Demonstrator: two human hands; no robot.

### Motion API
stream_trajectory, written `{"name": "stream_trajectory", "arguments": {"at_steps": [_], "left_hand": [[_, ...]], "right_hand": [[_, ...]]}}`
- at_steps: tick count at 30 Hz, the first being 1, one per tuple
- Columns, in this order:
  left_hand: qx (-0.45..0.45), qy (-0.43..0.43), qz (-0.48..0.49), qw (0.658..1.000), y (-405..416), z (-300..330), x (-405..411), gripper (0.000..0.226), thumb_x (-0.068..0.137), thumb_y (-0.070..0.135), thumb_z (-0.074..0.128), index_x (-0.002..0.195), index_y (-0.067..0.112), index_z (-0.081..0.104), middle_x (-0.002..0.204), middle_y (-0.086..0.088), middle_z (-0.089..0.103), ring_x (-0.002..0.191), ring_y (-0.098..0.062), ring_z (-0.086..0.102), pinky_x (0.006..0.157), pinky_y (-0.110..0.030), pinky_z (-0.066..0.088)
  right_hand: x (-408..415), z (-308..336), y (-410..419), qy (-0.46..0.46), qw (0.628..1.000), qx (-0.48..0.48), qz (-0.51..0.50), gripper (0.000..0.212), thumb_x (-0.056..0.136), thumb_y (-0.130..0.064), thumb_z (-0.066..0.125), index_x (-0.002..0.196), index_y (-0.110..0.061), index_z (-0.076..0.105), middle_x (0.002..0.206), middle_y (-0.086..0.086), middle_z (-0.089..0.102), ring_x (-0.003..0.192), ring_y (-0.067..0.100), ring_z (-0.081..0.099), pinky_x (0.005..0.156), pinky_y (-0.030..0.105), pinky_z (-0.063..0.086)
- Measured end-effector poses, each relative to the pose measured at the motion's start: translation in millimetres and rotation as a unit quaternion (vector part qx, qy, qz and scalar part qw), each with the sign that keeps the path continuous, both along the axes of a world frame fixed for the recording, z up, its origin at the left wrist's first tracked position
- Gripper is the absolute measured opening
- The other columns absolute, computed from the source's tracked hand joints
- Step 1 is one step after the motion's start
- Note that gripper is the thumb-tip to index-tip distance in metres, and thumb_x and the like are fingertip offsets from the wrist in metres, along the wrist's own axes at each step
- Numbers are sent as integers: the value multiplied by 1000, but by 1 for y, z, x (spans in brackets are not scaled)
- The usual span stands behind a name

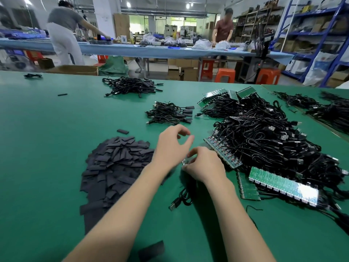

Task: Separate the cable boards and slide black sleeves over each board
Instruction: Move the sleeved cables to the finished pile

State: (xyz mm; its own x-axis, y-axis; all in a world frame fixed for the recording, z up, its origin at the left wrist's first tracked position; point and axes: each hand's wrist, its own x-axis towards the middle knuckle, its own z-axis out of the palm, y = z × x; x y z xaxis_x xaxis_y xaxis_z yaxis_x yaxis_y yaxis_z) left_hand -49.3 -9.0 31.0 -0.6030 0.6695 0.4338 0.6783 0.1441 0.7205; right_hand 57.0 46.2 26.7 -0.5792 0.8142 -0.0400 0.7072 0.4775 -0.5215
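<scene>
Two hands meet at centre: right hand [203, 165] pinches a small cable board [184, 162]; left hand [171, 146] hovers, fingers loosely spread, empty; black sleeves [117, 163] piled left on the green tabletop [47, 148].

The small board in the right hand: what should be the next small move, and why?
Probably the left hand, open and holding nothing, should reach to the pile of black sleeves beside it and pick one. The right hand already pinches a small separated board, its USB cable trailing toward the person, and no sleeve is on it yet.

Factory floor (worktables [132, 49], shelving [309, 33])
</scene>
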Motion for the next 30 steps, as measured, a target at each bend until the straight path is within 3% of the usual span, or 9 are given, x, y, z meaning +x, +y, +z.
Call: {"name": "stream_trajectory", "arguments": {"at_steps": [5,9,11,14,16,19,21,26,30], "left_hand": [[84,-124,50,987,-34,-20,17,6,91,19,69,86,21,68,86,10,71,84,-5,66,75,-22,51],[109,-216,60,968,-42,-35,24,7,93,14,67,90,19,64,88,8,70,75,2,66,69,-14,49],[108,-244,25,963,-40,-34,27,6,95,17,67,95,20,62,91,8,70,76,1,69,71,-17,53],[107,-319,-18,942,-37,-30,30,2,98,18,64,97,17,66,92,-3,76,86,-15,74,83,-32,59],[124,-351,-37,927,-38,-28,30,7,97,16,65,94,13,70,89,-7,78,86,-18,75,79,-31,60],[119,-349,-39,929,-39,-27,28,10,97,17,66,89,13,72,79,4,77,73,-4,70,63,-19,55],[110,-339,-34,934,-40,-27,28,12,97,16,65,86,16,70,72,10,74,68,0,67,63,-20,55],[115,-300,-25,947,-41,-17,19,11,97,15,65,87,13,70,78,3,73,69,-3,67,69,-15,51],[155,-369,-42,916,-46,-8,12,11,99,11,61,91,9,69,81,-3,70,69,-10,66,67,-21,54]], "right_hand": [[-1,-1,1,27,999,-39,-9,27,79,-29,75,104,-30,70,109,-1,72,106,21,66,92,30,52],[2,4,7,159,976,-150,-6,21,78,-20,82,93,-28,70,88,-3,74,86,18,70,84,30,53],[5,8,6,241,943,-231,3,23,80,-8,79,96,-20,70,81,1,72,71,17,68,77,33,56],[10,17,4,298,904,-305,28,22,82,1,75,100,-10,69,80,7,68,56,11,61,58,22,56],[15,25,4,287,900,-324,50,23,83,1,76,102,-10,69,84,8,69,61,12,63,59,21,56],[25,36,8,253,903,-334,88,24,86,-1,74,108,-9,69,87,6,73,73,16,70,66,25,59],[28,42,11,242,907,-332,97,22,88,-4,73,109,-9,69,90,8,75,79,17,73,71,30,62],[29,36,15,113,970,-166,139,16,92,-13,69,107,-20,71,90,2,75,77,16,68,78,33,59],[24,21,9,28,962,-118,244,20,88,-11,72,101,-27,75,86,-11,72,73,15,64,76,31,54]]}}
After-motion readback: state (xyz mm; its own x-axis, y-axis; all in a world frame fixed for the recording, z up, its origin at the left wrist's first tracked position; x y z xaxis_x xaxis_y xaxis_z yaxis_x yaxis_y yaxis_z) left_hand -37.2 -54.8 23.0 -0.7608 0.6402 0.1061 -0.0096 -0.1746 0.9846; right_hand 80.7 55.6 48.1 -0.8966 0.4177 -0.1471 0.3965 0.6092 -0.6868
